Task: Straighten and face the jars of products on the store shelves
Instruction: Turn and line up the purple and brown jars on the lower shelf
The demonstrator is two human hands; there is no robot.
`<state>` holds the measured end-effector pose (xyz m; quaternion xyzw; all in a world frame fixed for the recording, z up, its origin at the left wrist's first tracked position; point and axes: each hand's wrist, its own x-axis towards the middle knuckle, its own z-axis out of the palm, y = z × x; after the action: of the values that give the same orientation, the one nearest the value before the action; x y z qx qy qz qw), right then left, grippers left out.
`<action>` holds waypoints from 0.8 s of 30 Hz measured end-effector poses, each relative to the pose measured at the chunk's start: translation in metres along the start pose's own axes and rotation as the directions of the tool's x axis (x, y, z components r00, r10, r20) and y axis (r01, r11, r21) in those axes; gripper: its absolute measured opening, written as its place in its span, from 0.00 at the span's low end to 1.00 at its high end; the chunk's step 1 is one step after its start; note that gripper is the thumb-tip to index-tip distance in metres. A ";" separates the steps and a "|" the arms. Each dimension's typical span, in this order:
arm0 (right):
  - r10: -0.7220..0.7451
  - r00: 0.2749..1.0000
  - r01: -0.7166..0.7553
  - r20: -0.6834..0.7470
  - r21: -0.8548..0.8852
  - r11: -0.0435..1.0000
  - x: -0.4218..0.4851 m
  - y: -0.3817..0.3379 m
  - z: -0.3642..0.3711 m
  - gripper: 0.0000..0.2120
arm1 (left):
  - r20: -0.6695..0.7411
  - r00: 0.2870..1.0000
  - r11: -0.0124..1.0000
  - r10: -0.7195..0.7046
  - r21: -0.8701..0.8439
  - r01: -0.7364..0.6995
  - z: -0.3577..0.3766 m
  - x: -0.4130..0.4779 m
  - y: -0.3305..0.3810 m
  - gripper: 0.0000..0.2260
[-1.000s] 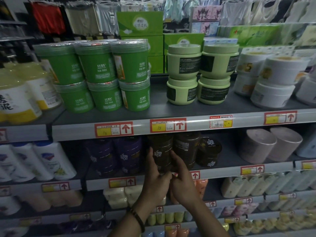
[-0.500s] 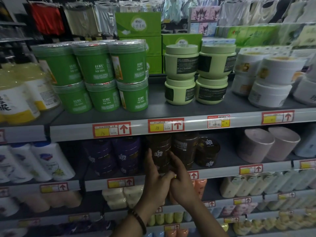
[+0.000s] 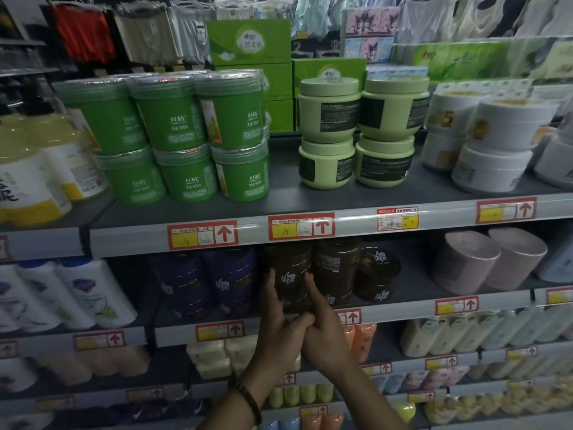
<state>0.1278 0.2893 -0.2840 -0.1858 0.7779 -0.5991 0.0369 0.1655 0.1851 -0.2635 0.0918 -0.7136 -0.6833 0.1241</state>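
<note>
The second shelf (image 3: 173, 333) carries the brown jar (image 3: 290, 265) at its front edge, between 2 purple jars (image 3: 229, 274) and a neighbouring brown jar (image 3: 336, 268) — my left hand (image 3: 279, 327) and right hand (image 3: 325, 333) flank it, fingers straight and pressed against its sides, thumbs touching below.

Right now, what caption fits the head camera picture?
Left hand and right hand touch a dark brown jar below green tubs.
</note>
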 end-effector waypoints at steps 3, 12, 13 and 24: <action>0.030 1.000 -0.029 0.011 -0.022 0.999 0.000 0.002 0.006 0.41 | -0.003 1.000 1.000 -0.014 -0.004 0.014 -0.004 0.000 0.002 0.42; 0.137 0.986 -0.133 -0.095 0.047 0.990 -0.002 0.013 0.010 0.40 | -0.010 0.998 0.998 -0.060 0.003 0.060 -0.020 0.007 0.004 0.40; 0.152 0.984 -0.147 -0.095 0.060 0.987 -0.001 0.015 0.010 0.39 | -0.004 0.998 0.998 -0.070 0.000 0.070 -0.021 0.008 0.003 0.40; 0.174 0.983 -0.155 -0.059 0.239 0.959 0.013 0.004 0.006 0.38 | 0.040 0.992 0.992 -0.121 0.044 0.119 -0.020 0.012 -0.004 0.47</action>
<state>0.1169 0.2799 -0.2872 -0.0907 0.7159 -0.6880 0.0772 0.1599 0.1622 -0.2658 0.1226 -0.7234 -0.6763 0.0655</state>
